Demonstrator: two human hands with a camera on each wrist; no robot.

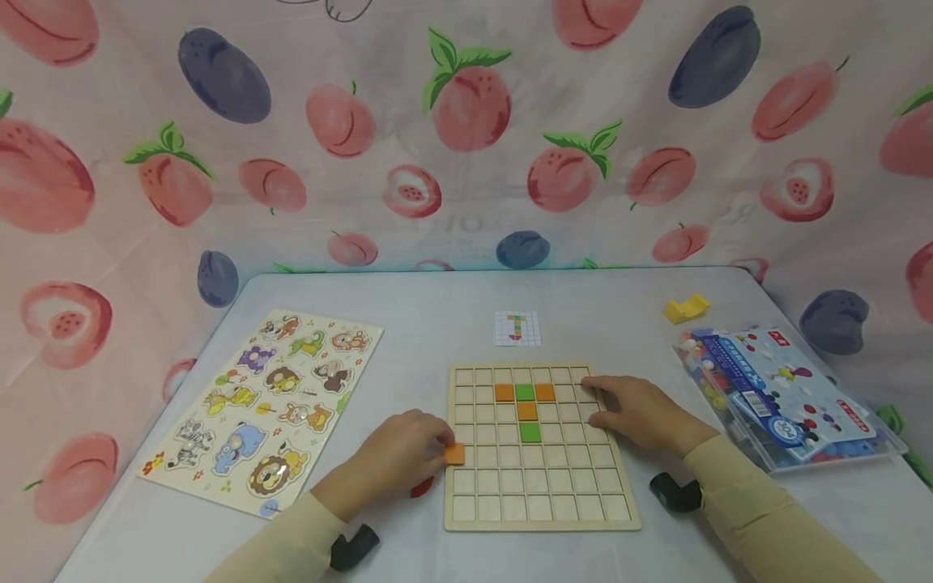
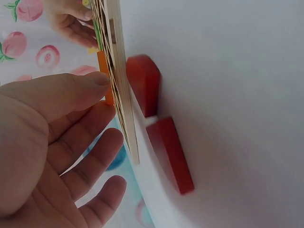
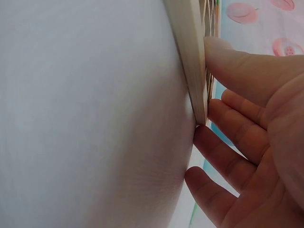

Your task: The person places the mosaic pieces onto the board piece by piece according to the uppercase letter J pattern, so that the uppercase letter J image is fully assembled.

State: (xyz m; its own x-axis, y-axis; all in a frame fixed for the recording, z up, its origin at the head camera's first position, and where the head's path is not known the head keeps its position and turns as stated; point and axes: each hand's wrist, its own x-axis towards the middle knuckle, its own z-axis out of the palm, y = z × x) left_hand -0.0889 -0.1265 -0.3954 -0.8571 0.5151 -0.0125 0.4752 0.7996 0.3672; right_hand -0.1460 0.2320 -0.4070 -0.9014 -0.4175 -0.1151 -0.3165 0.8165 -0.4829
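Note:
In the head view a wooden grid board (image 1: 543, 525) lies mid-table. Near its top sit an orange, a green (image 1: 525, 393) and an orange tile in a row, with an orange tile (image 1: 527, 412) and a green tile (image 1: 530, 432) below. My left hand (image 1: 394, 457) pinches another orange square tile (image 1: 455, 454) between thumb and index finger at the board's left edge. In the left wrist view, its other fingers spread loosely. Two red pieces, one (image 2: 145, 83) above the other (image 2: 171, 154), lie beside the board. My right hand (image 1: 645, 411) touches the board's right edge, fingers extended.
A small pattern card (image 1: 518, 329) lies behind the board. To the left is an animal puzzle board (image 1: 219, 389). At right stand a clear plastic box (image 1: 794, 397) of colored pieces and a yellow piece (image 1: 686, 309). Fruit-patterned cloth (image 1: 452, 186) hangs behind the table.

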